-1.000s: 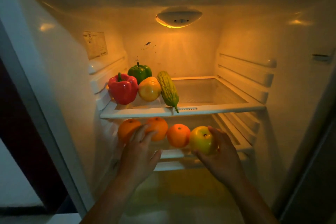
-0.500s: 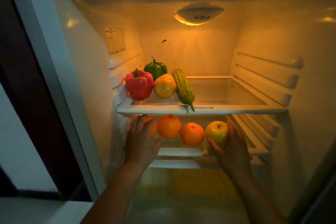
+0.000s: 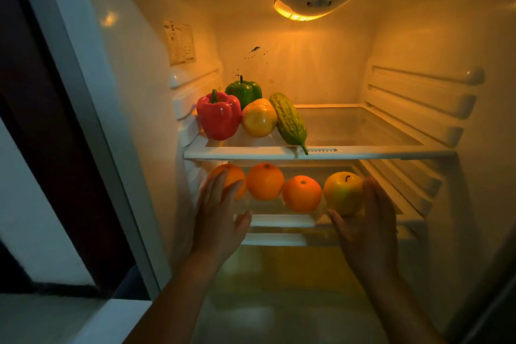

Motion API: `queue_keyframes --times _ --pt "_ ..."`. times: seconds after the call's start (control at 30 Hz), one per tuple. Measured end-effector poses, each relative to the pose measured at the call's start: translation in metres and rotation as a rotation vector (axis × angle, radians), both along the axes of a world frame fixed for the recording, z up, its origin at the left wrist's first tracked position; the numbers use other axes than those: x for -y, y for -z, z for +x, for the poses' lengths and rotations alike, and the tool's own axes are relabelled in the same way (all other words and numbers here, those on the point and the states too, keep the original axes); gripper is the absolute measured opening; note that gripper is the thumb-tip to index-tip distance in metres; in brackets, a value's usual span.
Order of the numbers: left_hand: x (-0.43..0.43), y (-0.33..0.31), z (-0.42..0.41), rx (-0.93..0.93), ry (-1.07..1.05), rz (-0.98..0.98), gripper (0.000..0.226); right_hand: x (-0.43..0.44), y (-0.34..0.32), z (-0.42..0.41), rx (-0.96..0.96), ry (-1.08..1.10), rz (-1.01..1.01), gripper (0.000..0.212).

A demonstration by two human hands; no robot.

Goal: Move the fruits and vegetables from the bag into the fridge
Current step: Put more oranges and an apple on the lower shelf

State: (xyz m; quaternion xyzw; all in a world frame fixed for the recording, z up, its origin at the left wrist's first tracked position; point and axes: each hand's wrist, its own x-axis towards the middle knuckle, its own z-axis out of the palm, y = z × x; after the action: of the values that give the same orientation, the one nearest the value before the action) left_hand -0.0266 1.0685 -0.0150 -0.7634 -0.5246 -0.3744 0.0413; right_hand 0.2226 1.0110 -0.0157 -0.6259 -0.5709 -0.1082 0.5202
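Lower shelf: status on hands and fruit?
Left hand open against leftmost orange. Right hand cupped round apple, firm grip unclear. Three oranges and apple in a row on lower shelf. Nothing in the way.

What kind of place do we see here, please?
The inside of a household fridge, probably in a kitchen: a lit lamp on the back wall, a glass shelf holding a red pepper, and oranges below.

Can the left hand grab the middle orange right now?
Probably yes. The left hand rests on the leftmost orange, right beside the middle orange, and nothing blocks the open shelf front.
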Motion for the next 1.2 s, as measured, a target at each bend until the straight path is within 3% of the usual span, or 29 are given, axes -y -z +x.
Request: queue_keyframes --times 0.1,0.23,0.5,0.67,0.97,1.1,1.2 --pt "0.001 0.004 -0.002 -0.020 0.017 0.041 0.063 0.007 0.004 -0.024 0.102 -0.101 0.108 0.067" --pt "0.003 0.009 -0.006 -0.037 0.032 0.083 0.062 -0.004 0.001 -0.050 0.236 -0.248 0.080 0.059" --pt "-0.007 0.000 -0.004 0.051 -0.029 0.099 0.061 -0.047 -0.026 -0.073 0.525 -0.188 -0.112 0.065" --pt "-0.018 -0.005 0.001 0.054 -0.092 0.066 0.062 -0.062 -0.036 -0.078 0.579 -0.152 -0.219 0.071" --pt "-0.040 -0.004 0.003 0.047 -0.075 0.070 0.061 -0.078 -0.043 -0.076 0.673 -0.109 -0.293 0.059" --pt "-0.050 -0.010 0.010 0.073 -0.100 0.038 0.059 -0.086 -0.050 -0.078 0.644 -0.076 -0.317 0.048" --pt "-0.052 -0.011 0.010 0.060 -0.116 0.001 0.062 -0.087 -0.048 -0.079 0.618 -0.095 -0.331 0.052"
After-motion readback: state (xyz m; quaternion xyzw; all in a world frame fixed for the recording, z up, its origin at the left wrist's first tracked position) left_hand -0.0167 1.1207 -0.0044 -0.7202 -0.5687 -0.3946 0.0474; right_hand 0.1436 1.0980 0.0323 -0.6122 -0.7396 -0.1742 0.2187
